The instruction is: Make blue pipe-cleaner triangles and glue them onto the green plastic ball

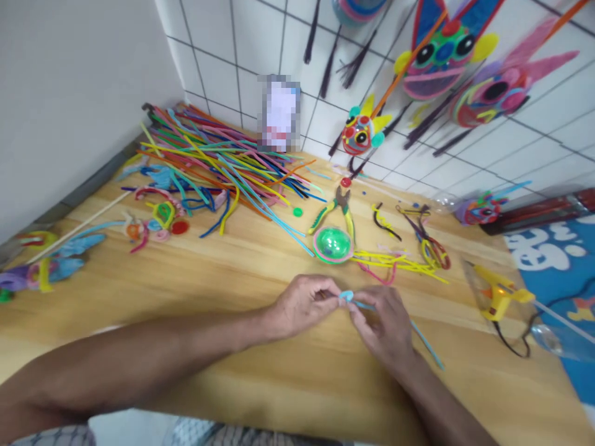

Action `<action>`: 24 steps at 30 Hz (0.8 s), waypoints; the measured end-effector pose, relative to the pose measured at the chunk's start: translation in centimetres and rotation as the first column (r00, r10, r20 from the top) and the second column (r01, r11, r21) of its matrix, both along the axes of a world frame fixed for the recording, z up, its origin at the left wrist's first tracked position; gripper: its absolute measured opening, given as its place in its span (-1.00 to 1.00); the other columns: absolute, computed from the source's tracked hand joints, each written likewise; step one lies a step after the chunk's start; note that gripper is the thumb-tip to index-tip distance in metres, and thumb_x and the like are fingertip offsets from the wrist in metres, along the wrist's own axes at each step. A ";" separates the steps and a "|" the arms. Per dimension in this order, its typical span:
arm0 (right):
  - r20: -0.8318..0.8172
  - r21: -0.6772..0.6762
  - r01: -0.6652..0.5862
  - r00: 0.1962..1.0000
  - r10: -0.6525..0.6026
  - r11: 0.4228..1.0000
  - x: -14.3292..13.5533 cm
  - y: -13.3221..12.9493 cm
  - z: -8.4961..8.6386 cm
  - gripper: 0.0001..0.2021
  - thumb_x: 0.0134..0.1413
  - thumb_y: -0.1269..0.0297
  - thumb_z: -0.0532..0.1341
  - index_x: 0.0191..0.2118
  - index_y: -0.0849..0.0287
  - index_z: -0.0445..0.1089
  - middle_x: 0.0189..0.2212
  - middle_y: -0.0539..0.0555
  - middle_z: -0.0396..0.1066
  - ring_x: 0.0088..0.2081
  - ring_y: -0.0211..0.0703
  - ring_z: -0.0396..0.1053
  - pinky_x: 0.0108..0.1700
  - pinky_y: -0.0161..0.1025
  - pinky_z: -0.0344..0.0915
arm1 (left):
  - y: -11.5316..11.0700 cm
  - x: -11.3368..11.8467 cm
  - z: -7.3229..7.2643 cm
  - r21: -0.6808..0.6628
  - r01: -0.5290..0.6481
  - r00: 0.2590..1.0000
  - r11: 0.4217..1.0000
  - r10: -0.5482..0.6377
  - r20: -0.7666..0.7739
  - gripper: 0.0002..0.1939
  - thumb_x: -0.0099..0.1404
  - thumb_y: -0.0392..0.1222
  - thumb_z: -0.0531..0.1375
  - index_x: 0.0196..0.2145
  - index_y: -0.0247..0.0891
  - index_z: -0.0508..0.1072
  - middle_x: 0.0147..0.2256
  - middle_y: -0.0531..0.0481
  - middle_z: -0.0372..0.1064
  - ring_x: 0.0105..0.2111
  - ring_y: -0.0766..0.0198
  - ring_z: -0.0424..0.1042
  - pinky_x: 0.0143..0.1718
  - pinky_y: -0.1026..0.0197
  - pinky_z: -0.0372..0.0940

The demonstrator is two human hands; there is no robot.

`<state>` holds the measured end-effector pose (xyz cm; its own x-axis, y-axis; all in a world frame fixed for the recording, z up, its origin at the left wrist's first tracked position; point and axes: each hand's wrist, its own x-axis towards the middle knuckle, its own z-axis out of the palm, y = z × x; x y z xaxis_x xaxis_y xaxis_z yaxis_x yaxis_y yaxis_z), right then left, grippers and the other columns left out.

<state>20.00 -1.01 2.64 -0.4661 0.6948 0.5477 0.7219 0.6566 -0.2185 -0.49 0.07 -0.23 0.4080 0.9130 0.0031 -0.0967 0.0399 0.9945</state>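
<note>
Over the front middle of the wooden table, my left hand (302,305) pinches the coiled end of a light blue pipe cleaner (430,348). My right hand (385,322) grips the same pipe cleaner just beside the small coil. Its loose tail runs out past my right hand, down to the right. Just beyond my hands sits a green half-ball with a pink rim (333,244). Pliers with green and yellow handles (343,207) lie spread behind it. Yellow pipe cleaners (404,262) stretch to the right of the half-ball.
A large pile of coloured pipe cleaners (218,155) covers the back left. A phone (281,114) leans against the tiled wall, where decorated masks (439,56) hang. At the right stands a yellow glue gun (499,299) with a black cord. Finished pieces (46,269) lie far left.
</note>
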 end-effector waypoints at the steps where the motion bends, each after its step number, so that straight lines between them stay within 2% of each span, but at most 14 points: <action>1: 0.005 0.065 0.053 0.999 -0.054 0.996 0.1 -0.2 0.2 -0.77 0.15 0.38 0.32 -0.09 0.03 0.37 -0.27 0.09 0.52 -0.21 -0.01 0.48 -0.15 -0.05 0.39 | 0.2 -0.1 0.2 -0.058 -0.006 0.999 0.998 0.008 0.037 -0.79 0.29 -0.08 0.29 -0.38 -0.30 0.57 -0.46 0.02 0.49 -0.46 0.33 0.38 -0.40 0.30 0.25; 4: -0.009 0.195 0.178 0.984 -0.180 0.965 0.7 -1.1 1.1 -0.65 0.08 0.37 0.37 -0.02 -0.04 0.38 -0.19 0.11 0.51 -0.14 0.05 0.47 -0.06 0.04 0.36 | 0.8 -0.2 0.8 -0.201 -0.055 0.991 0.978 0.078 0.110 -0.76 0.18 -0.05 0.39 -0.42 -0.29 0.56 -0.47 0.04 0.49 -0.45 0.33 0.40 -0.34 0.28 0.31; 6: -0.033 0.164 0.158 0.987 -0.155 0.974 0.8 -1.8 1.6 -0.68 0.08 0.41 0.35 -0.06 -0.06 0.41 -0.26 0.06 0.51 -0.21 -0.02 0.47 -0.11 -0.03 0.37 | 1.1 0.0 1.3 -0.286 -0.067 0.983 0.956 0.113 0.146 -0.72 0.12 -0.01 0.44 -0.42 -0.29 0.56 -0.47 0.03 0.51 -0.47 0.33 0.42 -0.35 0.26 0.34; 9: -0.180 -0.035 0.120 0.976 -0.125 0.992 0.2 -2.1 1.7 -0.85 0.14 0.39 0.27 -0.18 -0.01 0.44 -0.37 0.02 0.49 -0.33 -0.10 0.45 -0.22 -0.10 0.38 | 1.3 0.1 2.0 -0.395 -0.047 0.958 0.917 0.154 0.242 -0.67 0.04 -0.01 0.50 -0.39 -0.30 0.57 -0.43 0.01 0.54 -0.43 0.32 0.48 -0.34 0.26 0.37; 12: -0.393 -0.342 0.088 0.891 -0.228 0.935 -0.9 -1.4 1.6 -0.96 0.20 0.29 0.22 -0.25 0.07 0.43 -0.40 0.00 0.47 -0.38 -0.17 0.38 -0.29 -0.18 0.35 | 1.2 0.0 3.0 -0.466 -0.015 0.927 0.884 0.187 0.324 -0.66 -0.01 -0.06 0.53 -0.38 -0.30 0.56 -0.38 0.02 0.55 -0.40 0.32 0.53 -0.34 0.28 0.39; 14: -0.508 -0.502 0.003 0.808 -0.298 0.865 -1.5 -0.7 1.9 -0.88 0.20 0.21 0.23 -0.21 0.10 0.43 -0.37 0.01 0.47 -0.37 -0.20 0.37 -0.30 -0.23 0.34 | 1.2 -0.1 3.8 -0.480 -0.007 0.914 0.877 0.200 0.352 -0.67 -0.01 -0.09 0.53 -0.37 -0.30 0.56 -0.38 0.04 0.55 -0.41 0.35 0.53 -0.36 0.30 0.40; 17: -0.625 -0.575 -0.130 0.707 -0.331 0.808 -2.0 0.2 2.8 -0.78 0.15 0.11 0.26 -0.20 0.14 0.42 -0.33 0.02 0.47 -0.33 -0.22 0.37 -0.26 -0.25 0.34 | 1.2 0.0 4.8 -0.466 -0.020 0.907 0.885 0.212 0.364 -0.68 -0.01 -0.11 0.54 -0.38 -0.30 0.56 -0.41 0.06 0.54 -0.44 0.37 0.52 -0.38 0.32 0.40; 20: -0.678 -0.573 -0.196 0.659 -0.326 0.796 -2.3 0.5 4.0 -0.77 0.12 0.07 0.27 -0.27 0.14 0.41 -0.40 -0.02 0.44 -0.37 -0.23 0.35 -0.28 -0.26 0.33 | 1.1 0.5 5.8 -0.442 -0.032 0.911 0.897 0.207 0.356 -0.67 -0.03 -0.10 0.55 -0.39 -0.30 0.57 -0.43 0.07 0.52 -0.45 0.38 0.50 -0.40 0.33 0.40; 24: -0.712 -0.561 -0.199 0.611 -0.346 0.803 -2.5 0.8 5.0 -0.79 0.09 0.10 0.27 -0.35 0.15 0.42 -0.49 -0.05 0.37 -0.45 -0.25 0.31 -0.35 -0.28 0.30 | 0.8 1.3 6.7 -0.384 -0.011 0.925 0.923 0.155 0.348 -0.69 -0.01 -0.09 0.54 -0.40 -0.30 0.59 -0.42 0.03 0.54 -0.44 0.36 0.49 -0.39 0.32 0.40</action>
